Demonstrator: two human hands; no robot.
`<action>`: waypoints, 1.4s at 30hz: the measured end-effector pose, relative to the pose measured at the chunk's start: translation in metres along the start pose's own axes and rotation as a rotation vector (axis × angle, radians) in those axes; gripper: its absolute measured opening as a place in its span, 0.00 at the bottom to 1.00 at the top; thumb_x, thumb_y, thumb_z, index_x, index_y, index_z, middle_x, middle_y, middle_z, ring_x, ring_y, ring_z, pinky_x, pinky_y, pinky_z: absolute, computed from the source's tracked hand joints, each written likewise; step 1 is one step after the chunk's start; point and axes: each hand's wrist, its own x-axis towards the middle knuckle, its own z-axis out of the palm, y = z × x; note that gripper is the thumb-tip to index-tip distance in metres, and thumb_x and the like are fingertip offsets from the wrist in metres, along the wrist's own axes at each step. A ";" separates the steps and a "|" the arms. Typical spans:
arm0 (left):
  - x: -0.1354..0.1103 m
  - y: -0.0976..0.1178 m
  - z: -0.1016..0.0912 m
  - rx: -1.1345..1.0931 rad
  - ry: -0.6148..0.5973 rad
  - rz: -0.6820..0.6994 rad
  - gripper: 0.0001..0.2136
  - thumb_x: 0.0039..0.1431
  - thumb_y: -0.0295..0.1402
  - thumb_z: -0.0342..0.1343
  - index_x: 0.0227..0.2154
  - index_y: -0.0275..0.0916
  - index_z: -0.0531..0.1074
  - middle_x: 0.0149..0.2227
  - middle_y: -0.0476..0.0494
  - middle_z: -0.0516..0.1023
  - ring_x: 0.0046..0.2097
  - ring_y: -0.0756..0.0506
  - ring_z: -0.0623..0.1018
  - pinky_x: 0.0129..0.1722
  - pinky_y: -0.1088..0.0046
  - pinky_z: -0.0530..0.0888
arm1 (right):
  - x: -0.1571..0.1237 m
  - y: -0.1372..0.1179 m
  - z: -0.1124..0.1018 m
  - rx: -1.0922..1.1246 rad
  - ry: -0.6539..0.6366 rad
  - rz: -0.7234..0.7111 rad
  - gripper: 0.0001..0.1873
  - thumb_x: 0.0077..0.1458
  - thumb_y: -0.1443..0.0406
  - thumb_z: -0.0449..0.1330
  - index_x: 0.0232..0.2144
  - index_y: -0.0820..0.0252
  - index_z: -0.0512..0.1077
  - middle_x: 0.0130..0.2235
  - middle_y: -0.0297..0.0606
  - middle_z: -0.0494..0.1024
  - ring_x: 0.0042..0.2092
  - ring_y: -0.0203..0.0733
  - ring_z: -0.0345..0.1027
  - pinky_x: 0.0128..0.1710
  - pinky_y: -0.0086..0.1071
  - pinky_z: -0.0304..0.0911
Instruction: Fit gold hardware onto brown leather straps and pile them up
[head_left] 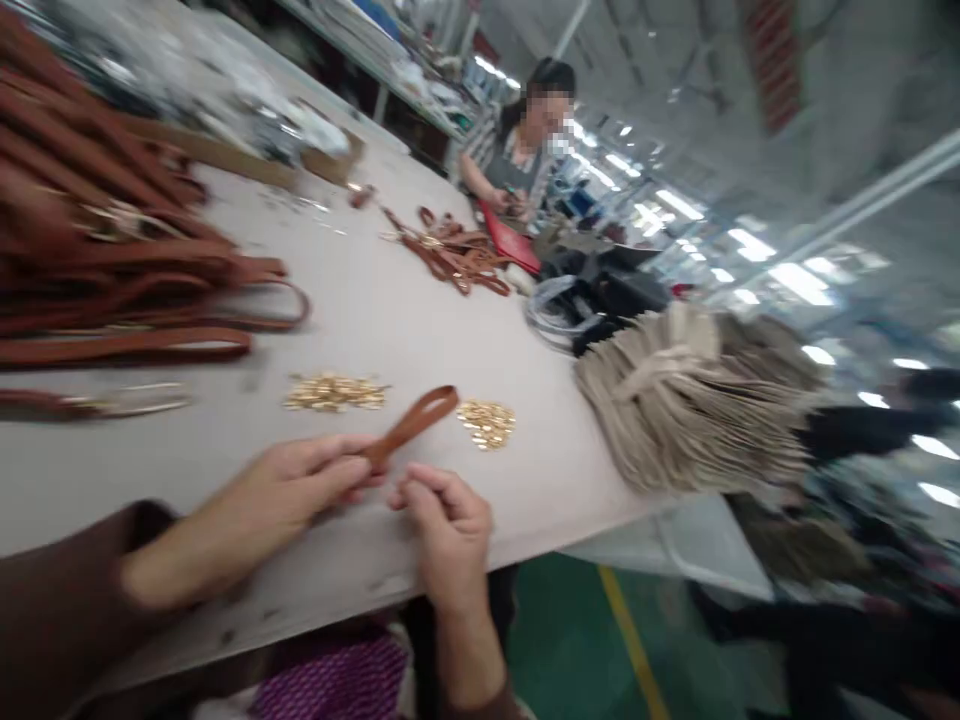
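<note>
left hand [296, 490]: thumb and fingers pinching the lower end of a brown strap [412, 420]. the strap is folded into a loop; its rounded end projects up and to the right, beyond the left fingertips and above the right ones. right hand [454, 525]: fingers curled, thumb drawn in against them, just beside the pinched end. whether a small piece sits between these fingertips, cannot tell.

beyond the left fingers, on the pale table [352, 310], lies a pile of gold metal pieces [334, 393]. a second pile, the gold bits [487, 425], lies beyond the right fingers, near the loop's end.

left of and beyond the left fingers: a heap of brown straps [97, 255], and nearer, a strap with a metal clasp [150, 400], blurred. well beyond both sets of fingers: loose straps [457, 255] and a person [517, 150] holding a red item [514, 240]. to the right of the right fingers, well apart: a tied tan bundle [690, 400].
</note>
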 end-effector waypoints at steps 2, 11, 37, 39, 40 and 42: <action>0.001 0.007 0.009 -0.040 -0.093 0.054 0.16 0.57 0.37 0.55 0.45 0.35 0.74 0.37 0.46 0.79 0.36 0.48 0.73 0.38 0.75 0.67 | 0.003 0.008 -0.007 0.071 0.017 0.040 0.08 0.50 0.63 0.66 0.34 0.59 0.78 0.27 0.33 0.80 0.29 0.34 0.73 0.32 0.26 0.68; -0.001 -0.001 0.008 -0.247 -0.221 0.129 0.10 0.59 0.29 0.51 0.40 0.33 0.73 0.28 0.50 0.71 0.30 0.52 0.70 0.36 0.75 0.68 | 0.005 0.017 -0.001 0.096 -0.103 0.128 0.10 0.48 0.62 0.69 0.33 0.61 0.78 0.29 0.37 0.80 0.28 0.35 0.73 0.31 0.28 0.70; -0.011 0.007 0.001 0.324 -0.179 0.368 0.15 0.64 0.27 0.46 0.49 0.41 0.74 0.37 0.51 0.78 0.40 0.49 0.75 0.43 0.75 0.68 | 0.006 0.010 0.009 -0.034 -0.092 0.077 0.12 0.51 0.59 0.65 0.29 0.59 0.67 0.28 0.32 0.76 0.28 0.34 0.70 0.30 0.27 0.67; -0.011 0.007 0.001 0.351 -0.168 0.387 0.16 0.64 0.26 0.46 0.49 0.42 0.74 0.37 0.51 0.78 0.40 0.49 0.75 0.42 0.76 0.68 | 0.006 0.010 0.009 -0.026 -0.088 0.087 0.13 0.51 0.59 0.65 0.30 0.60 0.67 0.28 0.33 0.77 0.28 0.34 0.71 0.30 0.28 0.68; -0.010 0.007 0.001 0.368 -0.164 0.395 0.15 0.65 0.27 0.46 0.49 0.42 0.74 0.37 0.51 0.78 0.39 0.49 0.75 0.42 0.76 0.68 | 0.006 0.011 0.010 -0.019 -0.091 0.094 0.13 0.51 0.59 0.65 0.31 0.60 0.67 0.28 0.33 0.77 0.28 0.34 0.71 0.30 0.28 0.68; -0.010 0.007 0.000 0.407 -0.160 0.406 0.14 0.65 0.28 0.45 0.47 0.41 0.74 0.36 0.50 0.77 0.39 0.49 0.75 0.41 0.77 0.68 | 0.006 0.012 0.009 0.027 -0.101 0.118 0.13 0.51 0.59 0.65 0.32 0.60 0.67 0.28 0.32 0.76 0.28 0.34 0.71 0.30 0.28 0.68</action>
